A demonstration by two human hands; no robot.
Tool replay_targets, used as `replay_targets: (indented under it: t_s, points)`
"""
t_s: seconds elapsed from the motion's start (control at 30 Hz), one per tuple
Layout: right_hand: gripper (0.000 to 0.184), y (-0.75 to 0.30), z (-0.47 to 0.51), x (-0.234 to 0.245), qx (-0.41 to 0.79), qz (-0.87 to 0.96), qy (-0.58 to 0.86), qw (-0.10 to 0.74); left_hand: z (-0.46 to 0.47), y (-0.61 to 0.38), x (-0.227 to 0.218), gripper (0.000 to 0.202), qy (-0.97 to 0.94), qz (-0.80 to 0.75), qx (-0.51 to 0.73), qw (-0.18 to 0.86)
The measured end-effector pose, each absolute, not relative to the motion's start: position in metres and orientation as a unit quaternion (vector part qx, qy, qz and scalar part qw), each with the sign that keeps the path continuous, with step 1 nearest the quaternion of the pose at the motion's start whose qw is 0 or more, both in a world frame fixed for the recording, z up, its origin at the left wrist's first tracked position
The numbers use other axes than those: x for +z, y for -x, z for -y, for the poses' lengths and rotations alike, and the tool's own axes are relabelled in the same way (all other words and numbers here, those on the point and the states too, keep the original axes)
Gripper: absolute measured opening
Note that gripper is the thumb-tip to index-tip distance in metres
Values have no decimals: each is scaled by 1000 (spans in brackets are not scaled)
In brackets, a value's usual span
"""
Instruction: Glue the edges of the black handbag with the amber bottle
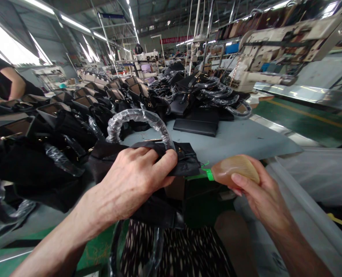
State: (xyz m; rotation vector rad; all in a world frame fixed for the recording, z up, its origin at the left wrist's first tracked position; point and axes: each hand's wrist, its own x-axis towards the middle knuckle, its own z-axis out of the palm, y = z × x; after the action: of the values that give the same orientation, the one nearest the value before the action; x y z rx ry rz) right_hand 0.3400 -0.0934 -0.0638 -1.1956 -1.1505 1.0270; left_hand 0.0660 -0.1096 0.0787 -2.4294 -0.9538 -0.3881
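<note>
My left hand (136,179) is closed around the top edge of a black handbag (185,159) that rests at the near edge of the grey worktable (246,140). The bag's handle (139,119), wrapped in clear plastic, arches up behind my fingers. My right hand (257,192) grips a small amber squeeze bottle (234,171) with a green nozzle (208,174). The nozzle tip touches the bag's right corner.
Many black handbags (72,111) with plastic-wrapped handles crowd the table's left and back. Flat black pieces (196,125) lie in the middle. A cream sewing machine (274,50) stands at the right. A person in black (3,80) is at the far left.
</note>
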Motion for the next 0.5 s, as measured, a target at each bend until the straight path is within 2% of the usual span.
replay_targets:
  t_s: [0.5]
  points:
    - [54,-341,107,-59,482,445,503,563,115,-65,76,36,890,336,-142,274]
